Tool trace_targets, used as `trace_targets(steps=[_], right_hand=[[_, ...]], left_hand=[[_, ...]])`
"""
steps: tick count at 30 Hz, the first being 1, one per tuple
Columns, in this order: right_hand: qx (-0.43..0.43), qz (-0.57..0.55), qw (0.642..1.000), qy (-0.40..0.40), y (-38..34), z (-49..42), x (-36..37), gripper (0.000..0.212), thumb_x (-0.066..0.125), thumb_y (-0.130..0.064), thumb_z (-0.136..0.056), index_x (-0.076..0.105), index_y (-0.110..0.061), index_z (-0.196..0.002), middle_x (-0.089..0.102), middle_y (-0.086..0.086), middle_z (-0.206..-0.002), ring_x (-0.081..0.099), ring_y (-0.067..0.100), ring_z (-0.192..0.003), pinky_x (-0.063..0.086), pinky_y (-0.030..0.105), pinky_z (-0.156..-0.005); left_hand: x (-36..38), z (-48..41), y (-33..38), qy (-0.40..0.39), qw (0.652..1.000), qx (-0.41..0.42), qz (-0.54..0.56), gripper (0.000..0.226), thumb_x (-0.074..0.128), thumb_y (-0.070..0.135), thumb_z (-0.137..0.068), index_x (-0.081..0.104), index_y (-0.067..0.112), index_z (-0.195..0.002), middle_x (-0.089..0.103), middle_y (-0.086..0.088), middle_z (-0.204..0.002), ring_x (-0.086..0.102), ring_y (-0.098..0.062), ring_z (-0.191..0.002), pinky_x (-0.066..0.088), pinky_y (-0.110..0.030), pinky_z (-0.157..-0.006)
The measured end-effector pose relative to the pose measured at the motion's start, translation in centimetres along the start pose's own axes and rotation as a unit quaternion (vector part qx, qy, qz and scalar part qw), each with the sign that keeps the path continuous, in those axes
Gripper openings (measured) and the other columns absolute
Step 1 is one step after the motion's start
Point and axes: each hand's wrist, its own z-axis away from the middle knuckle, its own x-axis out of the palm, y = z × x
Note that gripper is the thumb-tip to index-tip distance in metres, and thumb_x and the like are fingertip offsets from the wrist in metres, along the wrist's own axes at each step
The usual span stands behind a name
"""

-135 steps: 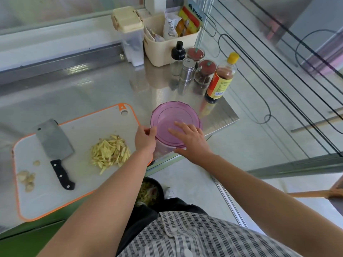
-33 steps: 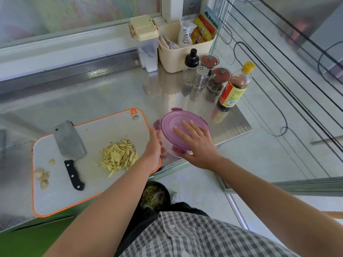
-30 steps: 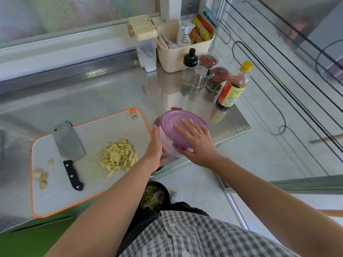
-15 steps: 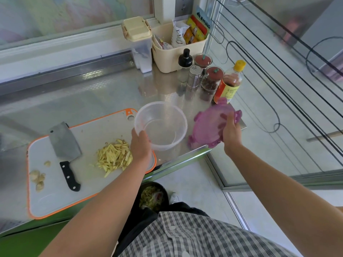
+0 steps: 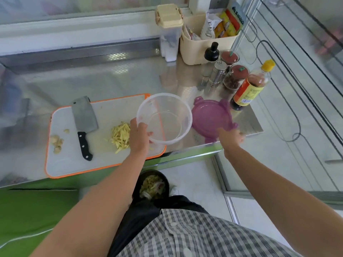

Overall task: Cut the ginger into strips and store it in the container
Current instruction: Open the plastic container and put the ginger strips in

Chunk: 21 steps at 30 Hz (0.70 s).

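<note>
1. Your left hand (image 5: 140,139) pinches the near rim of the clear round plastic container (image 5: 189,117), thumb inside the wall and fingers outside. That grip leaves the mouth free to take the ginger.
2. The container is empty and sits over the right end of the white cutting board with the orange rim (image 5: 104,112), whose orange edge shows through the wall. I cannot tell whether it rests on the board or hangs just above it.
3. Your right hand (image 5: 231,139) lies on the near edge of the purple round plastic lid (image 5: 209,115). Its back faces the camera, so I cannot tell whether the fingers grip the lid or only touch it.
4. The lid lies on the shiny steel counter (image 5: 111,80), just right of the container and clear of its mouth, probably parked there for closing later.
5. The pale yellow ginger strips (image 5: 120,135) are piled on the board just left of your left hand. None is in the container.
6. The steel cleaver with the black handle (image 5: 84,117) lies flat further left on the board, out of both hands. The cutting looks done.
7. Judging from this, the transfer comes next. With the container beside the pile, your right hand could scoop the strips across.
8. Watch the brown sauce bottle with the yellow cap (image 5: 248,88), which stands just behind the lid.
</note>
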Motion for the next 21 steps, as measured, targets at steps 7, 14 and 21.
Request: trace_targets(steps=[7,14,21], right_hand=[[-0.224,-0.067,0.919,-0.317,-3.5,8.5,3.3,0.042,0.055,-0.034,-0.092,0.046,-0.025,-0.132,0.058,0.002,-0.123,0.058,0.019,-0.111,0.051,0.038,-0.09],[-0.201,-0.023,0.911,-0.359,-0.2,13.8,5.7,0.04,0.047,-0.027,-0.078,0.059,-0.034,-0.116,0.067,0.001,-0.105,0.067,0.02,-0.091,0.052,0.04,-0.083],[-0.162,0.053,0.903,-0.394,4.9,17.3,7.3,0.036,0.037,-0.012,-0.094,0.056,-0.024,-0.122,0.062,0.01,-0.105,0.064,0.026,-0.085,0.052,0.056,-0.08]], left_hand=[[-5.0,2.3,-0.4,-0.078,0.996,-0.027,0.017,0.035,0.046,0.016,-0.08,0.054,0.029,-0.111,0.061,-0.004,-0.105,0.064,-0.02,-0.073,0.051,-0.042,-0.068],[-13.0,6.3,-4.5,-0.152,0.987,-0.058,0.011,0.049,0.042,0.054,-0.091,0.048,0.023,-0.128,0.059,-0.011,-0.121,0.068,-0.028,-0.095,0.057,-0.043,-0.076],[-16.8,9.5,-8.7,-0.163,0.971,-0.175,0.025,0.058,0.045,0.057,-0.085,0.049,0.021,-0.13,0.064,-0.015,-0.114,0.07,-0.028,-0.089,0.056,-0.039,-0.072]])
